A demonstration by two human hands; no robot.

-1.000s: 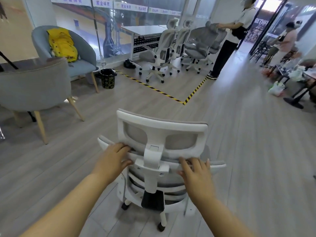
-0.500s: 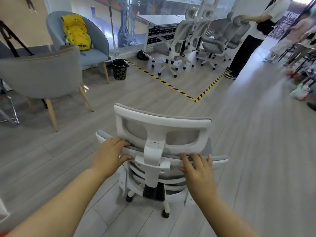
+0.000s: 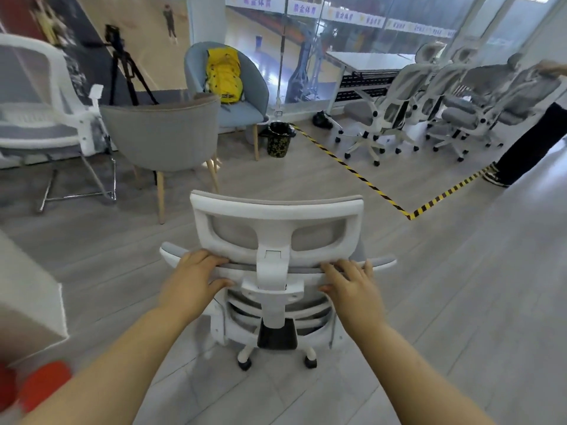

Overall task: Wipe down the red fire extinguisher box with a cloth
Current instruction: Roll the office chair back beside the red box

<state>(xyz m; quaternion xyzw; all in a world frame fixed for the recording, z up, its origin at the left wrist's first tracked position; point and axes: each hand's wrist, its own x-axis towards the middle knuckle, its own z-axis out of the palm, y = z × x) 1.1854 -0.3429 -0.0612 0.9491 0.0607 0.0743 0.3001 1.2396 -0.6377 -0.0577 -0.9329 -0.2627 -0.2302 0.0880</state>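
Fingers (image 3: 211, 257) of the left hand (image 3: 191, 285) and right hand (image 3: 352, 291) curl over the top of the backrest of a white office chair (image 3: 276, 211), thumbs tucked beneath, gripping it as it stands on the grey floor (image 3: 460, 302). No cloth is in view, and no red fire extinguisher box can be made out. Only a blurred red shape (image 3: 46, 384) shows at the floor's lower left edge, too indistinct to name. Wiping appears not yet begun, leaving the whole task.

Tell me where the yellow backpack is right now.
In the head view, upper left of centre, the yellow backpack sits on the blue armchair, behind the grey armchair and left of the black bin.
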